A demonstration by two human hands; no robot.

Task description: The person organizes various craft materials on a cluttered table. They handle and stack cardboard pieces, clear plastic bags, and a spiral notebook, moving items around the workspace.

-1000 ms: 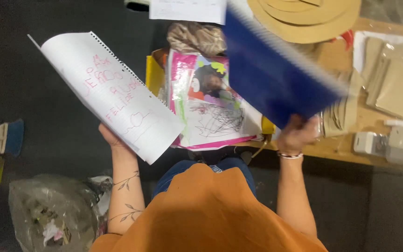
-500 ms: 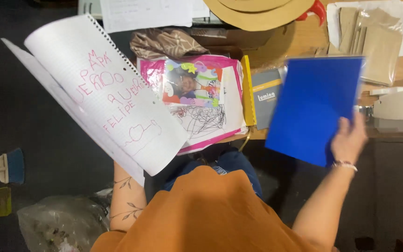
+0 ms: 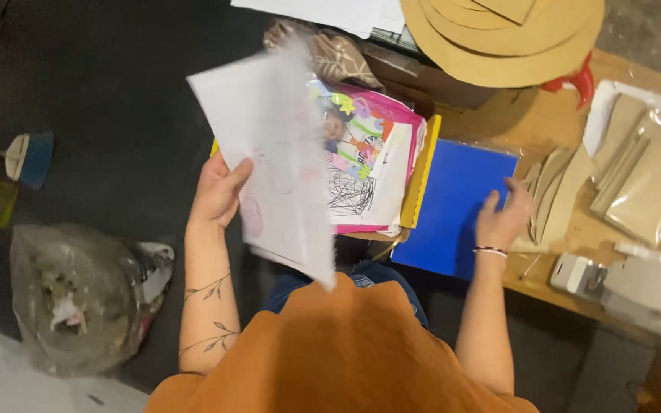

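Seen from above, the left hand (image 3: pixel 217 195) pinches a blurred white sheet (image 3: pixel 273 157) over the lap, while the right hand (image 3: pixel 503 218) rests open on a blue folder (image 3: pixel 453 206) overhanging the table (image 3: pixel 568 237); it could slide off.

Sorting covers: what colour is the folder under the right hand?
Solid blue folder, right hand resting on it; head view.

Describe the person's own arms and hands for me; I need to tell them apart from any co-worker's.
Both forearms are bare below an orange top. The left hand wears nothing, but its forearm carries fine leafy vine tattoos. The right hand has a thin beaded bracelet at the wrist.
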